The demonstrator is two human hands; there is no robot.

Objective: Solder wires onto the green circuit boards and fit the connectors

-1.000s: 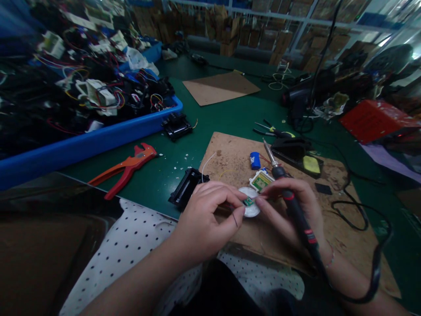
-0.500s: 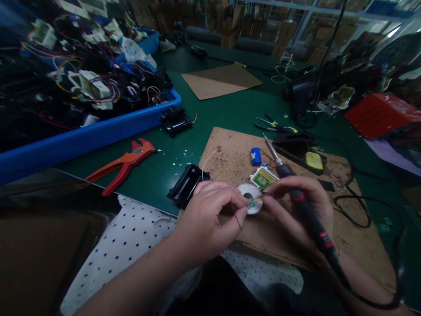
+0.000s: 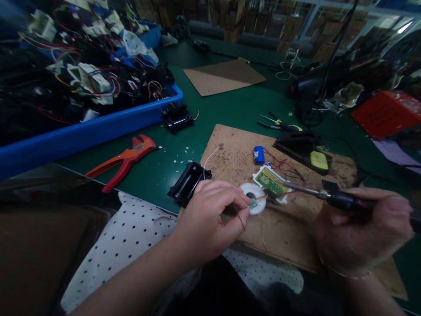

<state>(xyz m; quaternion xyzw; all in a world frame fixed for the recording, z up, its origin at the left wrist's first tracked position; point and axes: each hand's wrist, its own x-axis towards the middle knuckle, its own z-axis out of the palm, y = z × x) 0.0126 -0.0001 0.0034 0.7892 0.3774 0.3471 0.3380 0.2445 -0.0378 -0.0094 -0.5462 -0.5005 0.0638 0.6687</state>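
My left hand (image 3: 217,215) is closed in a pinch at the near-left edge of a white round disc (image 3: 259,206), which has a dark hole and a small green board on it. A thin dark wire (image 3: 242,222) comes out between thumb and fingers. My right hand (image 3: 365,232) grips a soldering iron (image 3: 348,201) by its black handle. Its metal shaft points left, with the tip over or near a green circuit board (image 3: 270,182) in a white frame; contact cannot be made out. Yellow and other thin wires run from the disc towards that board.
A brown work board (image 3: 230,140) lies under the parts. A blue battery (image 3: 259,155) with red leads, a black housing (image 3: 187,182), an iron stand with a yellow sponge (image 3: 319,161), pliers (image 3: 279,124) and red-orange cutters (image 3: 126,160) lie around. A blue bin (image 3: 98,134) overflows with wired parts.
My right hand has left the disc and moved right, turning the soldering iron from pointing up and away to pointing left over the framed board. My left hand keeps its pinch at the disc.
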